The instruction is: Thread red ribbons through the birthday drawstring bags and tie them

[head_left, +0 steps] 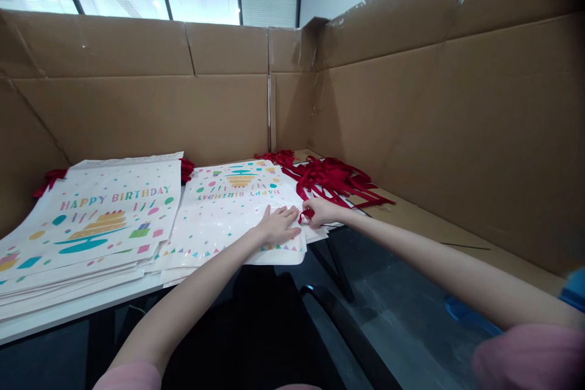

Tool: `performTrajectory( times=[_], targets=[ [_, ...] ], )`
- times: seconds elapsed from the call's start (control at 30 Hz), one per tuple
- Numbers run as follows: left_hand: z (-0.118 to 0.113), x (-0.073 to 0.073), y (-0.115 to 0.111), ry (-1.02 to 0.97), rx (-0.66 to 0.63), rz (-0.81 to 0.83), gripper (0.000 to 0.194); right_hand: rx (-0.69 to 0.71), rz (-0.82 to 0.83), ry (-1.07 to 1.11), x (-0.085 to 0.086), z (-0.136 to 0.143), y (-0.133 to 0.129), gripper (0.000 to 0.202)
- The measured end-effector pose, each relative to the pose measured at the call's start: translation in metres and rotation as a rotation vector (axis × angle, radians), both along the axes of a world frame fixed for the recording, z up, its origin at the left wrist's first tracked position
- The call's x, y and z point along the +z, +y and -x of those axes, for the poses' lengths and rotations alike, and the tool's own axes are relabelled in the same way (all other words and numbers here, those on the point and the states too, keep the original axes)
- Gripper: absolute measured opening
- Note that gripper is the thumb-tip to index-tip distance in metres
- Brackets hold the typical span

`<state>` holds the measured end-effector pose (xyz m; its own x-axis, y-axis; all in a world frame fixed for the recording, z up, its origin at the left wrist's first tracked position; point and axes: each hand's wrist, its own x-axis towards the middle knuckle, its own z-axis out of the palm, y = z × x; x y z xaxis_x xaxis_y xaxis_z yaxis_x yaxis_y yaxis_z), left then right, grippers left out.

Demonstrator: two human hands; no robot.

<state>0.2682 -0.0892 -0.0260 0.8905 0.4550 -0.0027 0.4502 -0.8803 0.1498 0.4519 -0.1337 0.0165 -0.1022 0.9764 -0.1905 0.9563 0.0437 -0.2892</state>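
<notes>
My left hand (pixel 278 225) lies flat, fingers stretched, on a glossy white sheet or bag (pixel 214 219) printed with a birthday cake and upside-down lettering. At that sheet's right edge my right hand (pixel 322 212) is closed, pinching a short red ribbon (pixel 306 215). A loose heap of red ribbons (pixel 336 177) lies just beyond the right hand. On the left is a stack of similar "HAPPY BIRTHDAY" printed pieces (pixel 114 207), upright to my view, with red ribbon showing at both sides. Whether the pinched ribbon is attached to the sheet, I cannot tell.
Tall cardboard walls (pixel 137 109) enclose the back and right of the white table (pixel 68 314). A strip of brown board (pixel 411 225) runs along the right wall. Below, a dark chair armrest (pixel 347 323) and a blue object (pixel 470 317) stand by the floor.
</notes>
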Motion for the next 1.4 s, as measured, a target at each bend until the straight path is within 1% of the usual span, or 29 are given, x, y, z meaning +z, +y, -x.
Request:
performTrajectory(
  times=[0.13,0.33,0.4,0.57,0.7,0.77,0.83,1.07,1.17,1.27,1.33,1.4],
  targets=[
    [0.0,-0.004,0.0,0.001,-0.003,-0.019,0.061,0.03,-0.016,0.009,-0.003,0.008,0.002,0.031],
    [0.001,-0.011,-0.002,-0.006,-0.013,-0.06,0.063,0.016,0.062,0.063,-0.009,-0.003,-0.002,0.027],
    [0.001,-0.011,-0.002,0.002,-0.015,-0.057,0.063,0.018,0.113,0.102,-0.008,-0.008,-0.005,0.03],
    [0.002,-0.009,-0.003,0.028,-0.007,-0.048,0.064,0.0,0.305,0.289,0.0,-0.02,-0.013,0.05],
    [0.002,-0.01,-0.003,0.037,0.004,-0.051,0.065,0.069,0.407,0.393,0.008,-0.029,-0.022,0.051],
    [0.002,-0.01,-0.003,0.03,0.004,-0.053,0.064,0.053,0.459,0.447,0.009,-0.034,-0.025,0.051],
    [0.003,-0.011,-0.002,0.023,0.004,-0.053,0.064,0.009,0.495,0.482,0.008,-0.04,-0.027,0.051],
    [0.002,-0.014,0.0,0.013,-0.004,-0.057,0.068,-0.134,0.513,0.441,0.001,-0.056,-0.03,0.046],
    [0.002,-0.015,0.001,0.011,-0.003,-0.059,0.068,-0.163,0.489,0.387,0.001,-0.06,-0.031,0.04],
    [0.002,-0.015,0.001,0.015,-0.008,-0.052,0.069,-0.154,0.47,0.332,0.001,-0.063,-0.031,0.034],
    [0.003,-0.015,0.0,0.014,-0.01,-0.047,0.069,-0.146,0.459,0.339,0.0,-0.065,-0.03,0.038],
    [0.003,-0.014,0.0,0.009,-0.009,-0.048,0.069,-0.167,0.426,0.362,-0.001,-0.068,-0.029,0.049]
  ],
)
